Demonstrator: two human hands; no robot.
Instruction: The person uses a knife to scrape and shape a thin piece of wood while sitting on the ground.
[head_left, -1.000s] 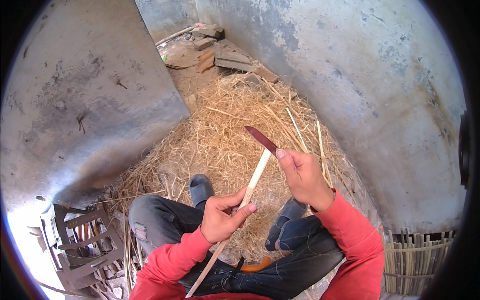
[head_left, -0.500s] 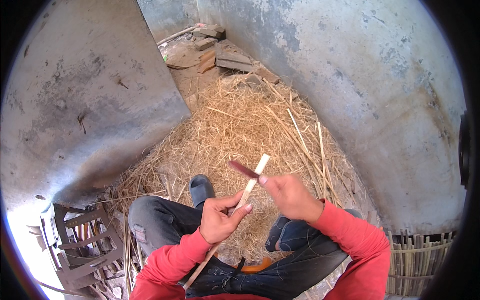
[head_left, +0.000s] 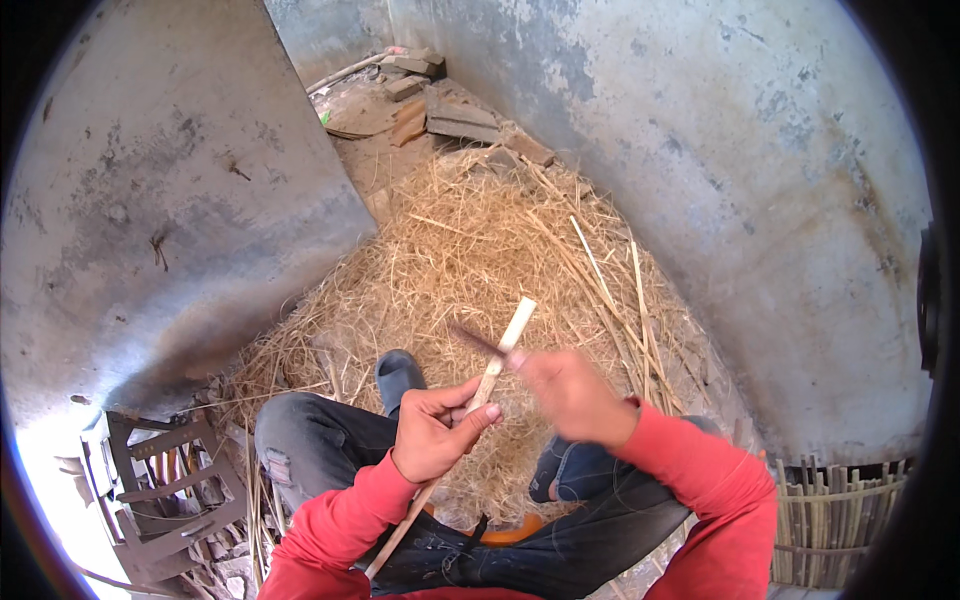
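Observation:
My left hand (head_left: 435,430) is closed round a long, pale bamboo strip (head_left: 513,328), which slants from my lap up and away to the right. In my right hand (head_left: 575,392) is a knife, its dark reddish-brown blade (head_left: 478,341) crossing the strip a little beyond my left fingers. The blade points to the left and is blurred by motion. The knife's handle is hidden in my fist. The strip's far end looks whiter and smoother than the part near my hand.
Thin shavings (head_left: 470,240) cover the floor ahead, with long bamboo strips (head_left: 640,310) at their right. Bricks (head_left: 463,122) lie in the far corner between grey walls (head_left: 700,180). A broken frame (head_left: 180,490) stands at lower left, a slatted bamboo basket (head_left: 825,525) at lower right.
My right hand with the knife has moved slightly left and down along the strip, and the blade is now more blurred. My left hand keeps its hold.

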